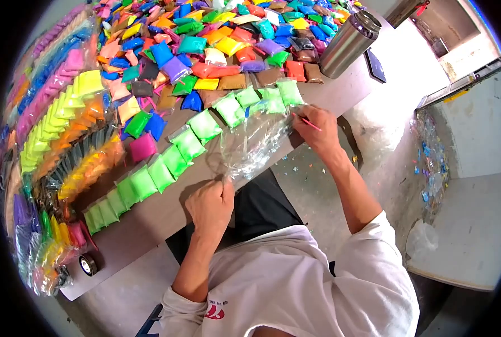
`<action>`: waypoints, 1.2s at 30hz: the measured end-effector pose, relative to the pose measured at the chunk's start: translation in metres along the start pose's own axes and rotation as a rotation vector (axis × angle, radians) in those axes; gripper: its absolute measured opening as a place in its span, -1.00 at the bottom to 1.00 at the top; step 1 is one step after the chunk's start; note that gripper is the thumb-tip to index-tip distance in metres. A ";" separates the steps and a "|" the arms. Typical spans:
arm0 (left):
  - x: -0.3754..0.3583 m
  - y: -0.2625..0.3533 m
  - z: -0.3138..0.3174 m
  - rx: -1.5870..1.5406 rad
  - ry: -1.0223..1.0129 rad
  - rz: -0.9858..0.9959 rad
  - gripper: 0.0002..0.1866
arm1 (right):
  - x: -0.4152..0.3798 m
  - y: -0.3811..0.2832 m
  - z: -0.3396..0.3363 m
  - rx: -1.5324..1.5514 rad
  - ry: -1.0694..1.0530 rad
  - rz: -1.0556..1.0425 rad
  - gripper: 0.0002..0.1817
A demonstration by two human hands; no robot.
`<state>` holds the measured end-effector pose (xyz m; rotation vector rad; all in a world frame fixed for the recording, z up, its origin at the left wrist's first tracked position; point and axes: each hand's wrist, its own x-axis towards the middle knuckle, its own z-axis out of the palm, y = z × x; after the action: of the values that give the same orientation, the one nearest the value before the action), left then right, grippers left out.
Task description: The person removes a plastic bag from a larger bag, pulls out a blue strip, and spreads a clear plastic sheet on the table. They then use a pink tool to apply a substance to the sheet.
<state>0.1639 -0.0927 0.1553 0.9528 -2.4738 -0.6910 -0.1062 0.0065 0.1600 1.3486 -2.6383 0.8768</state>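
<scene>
A clear plastic bag (253, 146) is stretched between my two hands at the table's near edge. My left hand (211, 203), closed in a fist, pinches the bag's lower left corner. At its upper right, my right hand (319, 130) is closed on the bag's edge, with a thin pink stick (310, 123) also between the fingers. Light green packets (143, 183) lie in a curved row to the left. More light green packets (228, 109) sit behind the bag, some of them partly seen through it.
A pile of many-coloured packets (222, 45) covers the table's far side. Bagged strips of packets (65, 118) line the left. A steel flask (350, 45) and a phone (375, 65) stand at the right. A tape roll (88, 264) is near the front left corner.
</scene>
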 end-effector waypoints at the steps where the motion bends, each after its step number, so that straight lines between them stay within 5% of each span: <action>1: 0.002 0.000 0.000 0.000 0.010 0.001 -0.63 | -0.003 -0.003 -0.005 -0.036 -0.045 0.024 -0.87; 2: 0.001 0.000 0.001 -0.004 0.016 -0.004 -0.63 | -0.010 -0.008 -0.003 -0.037 -0.044 0.021 -0.87; 4: 0.000 0.001 0.002 -0.011 0.015 -0.007 -0.64 | -0.029 -0.024 0.008 0.075 -0.052 -0.306 -0.86; 9: 0.000 -0.002 0.002 0.053 -0.021 -0.014 -0.62 | -0.019 0.002 0.008 0.003 0.066 -0.020 -0.90; 16: -0.002 -0.003 0.003 0.071 -0.009 -0.008 -0.58 | -0.049 -0.035 0.018 0.102 -0.008 -0.223 -0.92; 20: -0.002 -0.002 0.001 0.058 -0.022 -0.010 -0.60 | -0.031 -0.005 -0.009 0.047 0.034 -0.012 -0.90; 27: 0.000 0.000 -0.001 0.031 -0.022 -0.011 -0.61 | -0.056 -0.044 0.019 0.133 -0.103 -0.325 -0.89; 30: 0.001 0.003 -0.003 0.015 -0.021 -0.023 -0.63 | -0.040 -0.016 0.004 0.092 -0.018 -0.001 -0.87; 36: 0.000 0.001 0.001 0.022 0.005 0.000 -0.63 | -0.056 -0.056 0.024 0.099 -0.163 -0.341 -0.83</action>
<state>0.1628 -0.0921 0.1548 0.9612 -2.4820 -0.6617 -0.0248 0.0096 0.1498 1.8956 -2.3874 0.8915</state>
